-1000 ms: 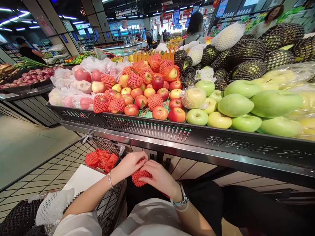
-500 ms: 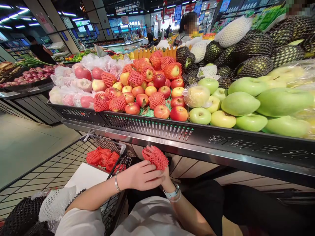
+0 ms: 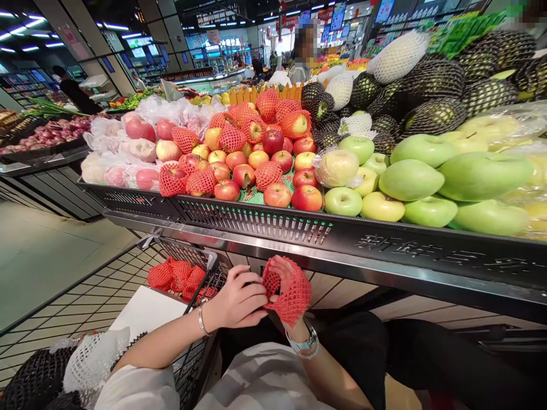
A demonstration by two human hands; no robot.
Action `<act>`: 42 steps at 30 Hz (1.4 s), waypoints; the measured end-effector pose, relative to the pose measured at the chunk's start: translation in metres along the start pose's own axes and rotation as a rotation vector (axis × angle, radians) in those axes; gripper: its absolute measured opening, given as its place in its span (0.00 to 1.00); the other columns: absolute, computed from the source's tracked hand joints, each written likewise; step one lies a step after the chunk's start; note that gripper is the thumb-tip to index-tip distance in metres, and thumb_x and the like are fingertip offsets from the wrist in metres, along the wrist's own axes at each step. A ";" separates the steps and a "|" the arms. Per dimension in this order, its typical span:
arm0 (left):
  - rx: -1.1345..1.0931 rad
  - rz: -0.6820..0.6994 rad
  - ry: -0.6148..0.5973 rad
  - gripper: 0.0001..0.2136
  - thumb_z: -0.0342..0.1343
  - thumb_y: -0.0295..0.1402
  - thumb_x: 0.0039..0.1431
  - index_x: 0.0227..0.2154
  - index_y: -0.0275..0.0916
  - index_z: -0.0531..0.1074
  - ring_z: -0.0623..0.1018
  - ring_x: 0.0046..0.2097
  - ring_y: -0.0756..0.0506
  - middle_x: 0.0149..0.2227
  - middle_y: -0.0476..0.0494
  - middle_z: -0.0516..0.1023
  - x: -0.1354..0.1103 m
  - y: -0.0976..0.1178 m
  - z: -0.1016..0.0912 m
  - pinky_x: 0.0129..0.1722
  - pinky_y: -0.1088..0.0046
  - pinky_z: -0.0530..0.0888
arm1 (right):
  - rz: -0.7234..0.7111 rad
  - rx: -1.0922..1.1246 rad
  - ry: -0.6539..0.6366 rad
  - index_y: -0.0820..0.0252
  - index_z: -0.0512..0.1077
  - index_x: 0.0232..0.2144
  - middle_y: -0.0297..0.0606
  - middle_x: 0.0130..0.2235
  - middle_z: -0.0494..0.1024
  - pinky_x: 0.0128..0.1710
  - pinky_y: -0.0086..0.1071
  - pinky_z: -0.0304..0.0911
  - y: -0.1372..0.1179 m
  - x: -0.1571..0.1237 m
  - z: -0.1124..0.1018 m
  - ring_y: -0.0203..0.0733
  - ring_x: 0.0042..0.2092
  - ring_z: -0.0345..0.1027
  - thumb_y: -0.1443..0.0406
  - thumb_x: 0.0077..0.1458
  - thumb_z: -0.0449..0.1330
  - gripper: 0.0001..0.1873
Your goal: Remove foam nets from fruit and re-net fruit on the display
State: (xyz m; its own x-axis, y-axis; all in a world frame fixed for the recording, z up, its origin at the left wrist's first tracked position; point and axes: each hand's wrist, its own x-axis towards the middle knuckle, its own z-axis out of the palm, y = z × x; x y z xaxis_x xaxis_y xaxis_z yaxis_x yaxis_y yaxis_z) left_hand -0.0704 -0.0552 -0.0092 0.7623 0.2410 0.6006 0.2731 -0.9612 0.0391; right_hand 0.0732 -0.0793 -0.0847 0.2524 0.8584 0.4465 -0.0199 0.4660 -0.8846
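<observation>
A red foam fruit net (image 3: 294, 293) is drawn over my right hand (image 3: 282, 273), whose fingers show through the mesh and at its opening. The net looks stretched wide and holds no fruit that I can see. My left hand (image 3: 243, 299) has its fingers curled at the near-left edge of the net, gripping it. Both hands are in front of the metal edge of the fruit stand, below the apples (image 3: 277, 195). More red foam nets (image 3: 177, 275) lie in a bin by the cart, left of my hands.
A black crate (image 3: 256, 213) borders the apples, some netted. Green apples (image 3: 343, 201) and large green fruit lie right, with dark netted melons (image 3: 436, 117) behind. At left stands a wire cart (image 3: 106, 273) with a white board (image 3: 149, 310) and black and white nets. People stand farther back.
The red net has opened out and spread over my right hand, where it was bunched before. My left hand has shifted left, from over the right hand to the net's edge.
</observation>
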 end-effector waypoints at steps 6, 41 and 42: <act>-0.118 -0.028 0.061 0.12 0.43 0.37 0.64 0.47 0.44 0.66 0.76 0.43 0.44 0.40 0.45 0.80 0.012 -0.017 -0.011 0.57 0.57 0.62 | -0.132 0.014 -0.054 0.47 0.61 0.55 0.43 0.54 0.69 0.56 0.47 0.66 0.003 0.006 -0.021 0.54 0.55 0.68 0.40 0.40 0.64 0.43; -1.147 -0.833 0.092 0.28 0.62 0.49 0.51 0.49 0.45 0.56 0.73 0.40 0.46 0.42 0.45 0.70 0.018 -0.024 0.038 0.38 0.71 0.73 | -0.014 -0.078 -0.078 0.47 0.61 0.58 0.43 0.59 0.68 0.54 0.48 0.67 -0.012 0.019 -0.037 0.51 0.58 0.65 0.55 0.48 0.67 0.36; -1.164 -0.828 0.052 0.27 0.61 0.47 0.52 0.49 0.45 0.56 0.73 0.40 0.47 0.42 0.45 0.69 0.018 -0.025 0.040 0.39 0.71 0.72 | 0.065 0.037 -0.098 0.47 0.61 0.58 0.43 0.59 0.68 0.51 0.46 0.70 -0.013 0.019 -0.034 0.51 0.57 0.67 0.54 0.51 0.64 0.33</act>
State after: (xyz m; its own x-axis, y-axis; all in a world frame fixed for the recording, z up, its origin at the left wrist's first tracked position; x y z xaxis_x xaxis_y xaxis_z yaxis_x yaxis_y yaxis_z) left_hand -0.0403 -0.0213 -0.0309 0.5947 0.7966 0.1084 -0.0270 -0.1149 0.9930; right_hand 0.1109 -0.0765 -0.0698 0.1533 0.9033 0.4008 -0.0691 0.4144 -0.9075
